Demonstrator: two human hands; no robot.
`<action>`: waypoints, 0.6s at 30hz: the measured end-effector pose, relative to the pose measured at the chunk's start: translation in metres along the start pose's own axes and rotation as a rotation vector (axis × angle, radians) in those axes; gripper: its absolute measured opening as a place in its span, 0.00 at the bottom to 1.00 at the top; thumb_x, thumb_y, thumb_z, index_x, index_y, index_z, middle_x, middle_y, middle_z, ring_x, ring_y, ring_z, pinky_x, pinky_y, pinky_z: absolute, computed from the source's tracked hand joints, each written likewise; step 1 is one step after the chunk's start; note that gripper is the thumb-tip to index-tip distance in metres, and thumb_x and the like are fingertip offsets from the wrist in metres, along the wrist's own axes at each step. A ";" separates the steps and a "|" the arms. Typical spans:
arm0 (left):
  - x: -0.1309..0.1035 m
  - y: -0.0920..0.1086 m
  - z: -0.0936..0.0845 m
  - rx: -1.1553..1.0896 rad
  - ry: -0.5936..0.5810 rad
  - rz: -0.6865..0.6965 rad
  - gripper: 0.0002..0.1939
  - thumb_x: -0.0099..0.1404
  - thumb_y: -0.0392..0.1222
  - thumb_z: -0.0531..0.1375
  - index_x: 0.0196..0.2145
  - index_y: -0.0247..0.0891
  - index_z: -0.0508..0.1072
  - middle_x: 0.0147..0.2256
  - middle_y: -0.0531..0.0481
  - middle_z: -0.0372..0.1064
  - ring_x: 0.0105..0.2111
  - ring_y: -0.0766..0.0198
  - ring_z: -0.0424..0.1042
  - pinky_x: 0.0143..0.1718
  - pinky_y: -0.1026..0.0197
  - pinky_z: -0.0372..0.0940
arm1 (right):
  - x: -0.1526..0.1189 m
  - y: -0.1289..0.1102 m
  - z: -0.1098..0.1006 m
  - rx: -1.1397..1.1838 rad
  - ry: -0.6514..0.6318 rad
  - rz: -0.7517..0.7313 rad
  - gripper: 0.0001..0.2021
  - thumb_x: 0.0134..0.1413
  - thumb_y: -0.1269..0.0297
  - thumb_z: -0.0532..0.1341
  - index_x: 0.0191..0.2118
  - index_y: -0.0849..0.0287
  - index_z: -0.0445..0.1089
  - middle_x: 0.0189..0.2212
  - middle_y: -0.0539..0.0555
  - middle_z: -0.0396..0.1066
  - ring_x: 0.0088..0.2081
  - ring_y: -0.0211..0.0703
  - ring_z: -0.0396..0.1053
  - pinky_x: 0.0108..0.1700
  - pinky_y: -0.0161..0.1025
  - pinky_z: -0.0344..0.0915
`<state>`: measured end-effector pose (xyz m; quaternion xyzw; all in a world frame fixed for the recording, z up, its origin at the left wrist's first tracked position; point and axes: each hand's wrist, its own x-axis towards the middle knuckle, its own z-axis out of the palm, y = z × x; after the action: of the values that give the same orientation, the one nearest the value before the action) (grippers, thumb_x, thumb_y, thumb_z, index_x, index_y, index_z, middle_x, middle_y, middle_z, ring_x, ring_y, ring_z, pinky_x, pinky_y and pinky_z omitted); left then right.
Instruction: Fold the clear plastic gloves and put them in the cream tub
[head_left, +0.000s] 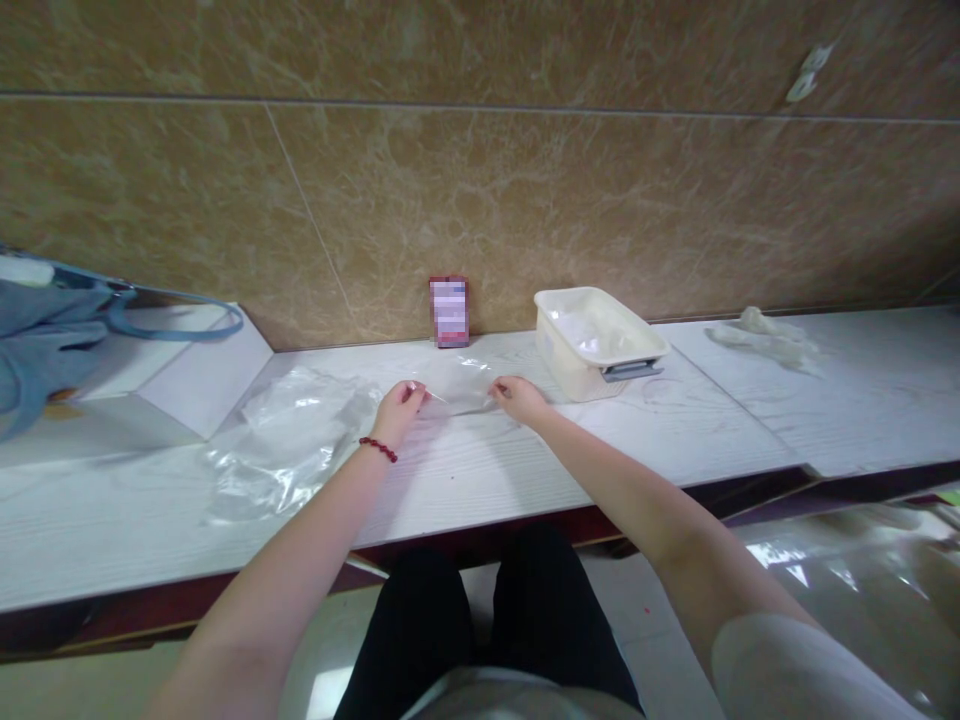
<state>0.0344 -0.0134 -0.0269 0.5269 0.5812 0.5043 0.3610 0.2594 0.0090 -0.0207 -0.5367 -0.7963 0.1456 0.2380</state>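
Bag (459, 386) runs lengthwise from left hand (399, 410) to right hand (520, 400).

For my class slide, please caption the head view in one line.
Left hand and right hand hold a clear plastic piece near a cream bin.

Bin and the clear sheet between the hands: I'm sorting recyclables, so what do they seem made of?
Bin: probably rigid plastic, cream and smooth, judging by its moulded-looking rim and soft sheen.
Sheet: likely thin, glossy plastic film, since it is see-through and catches glints; the exact plastic can't be told.
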 end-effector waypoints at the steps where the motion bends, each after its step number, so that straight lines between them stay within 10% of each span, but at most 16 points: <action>1: 0.007 0.000 0.003 -0.041 0.038 -0.036 0.12 0.53 0.48 0.54 0.27 0.36 0.65 0.27 0.50 0.69 0.28 0.66 0.68 0.31 0.63 0.63 | 0.004 -0.001 0.002 -0.020 0.005 0.039 0.12 0.53 0.62 0.49 0.31 0.59 0.69 0.29 0.51 0.71 0.32 0.36 0.67 0.33 0.30 0.58; 9: 0.034 -0.006 0.017 0.066 0.179 -0.077 0.24 0.51 0.42 0.57 0.47 0.38 0.61 0.26 0.52 0.69 0.24 0.68 0.68 0.27 0.65 0.62 | 0.020 -0.009 0.014 -0.233 -0.006 0.327 0.13 0.53 0.59 0.48 0.34 0.56 0.68 0.30 0.54 0.72 0.32 0.41 0.68 0.32 0.34 0.58; 18: 0.044 -0.014 0.013 0.506 0.072 0.040 0.13 0.52 0.40 0.55 0.35 0.37 0.73 0.29 0.46 0.71 0.29 0.60 0.69 0.33 0.59 0.62 | 0.025 -0.008 0.022 -0.361 0.030 0.322 0.12 0.54 0.61 0.47 0.36 0.56 0.66 0.28 0.55 0.71 0.32 0.43 0.69 0.35 0.38 0.58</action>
<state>0.0352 0.0327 -0.0381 0.5934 0.6909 0.3684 0.1867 0.2343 0.0293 -0.0299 -0.6927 -0.7100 0.0291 0.1238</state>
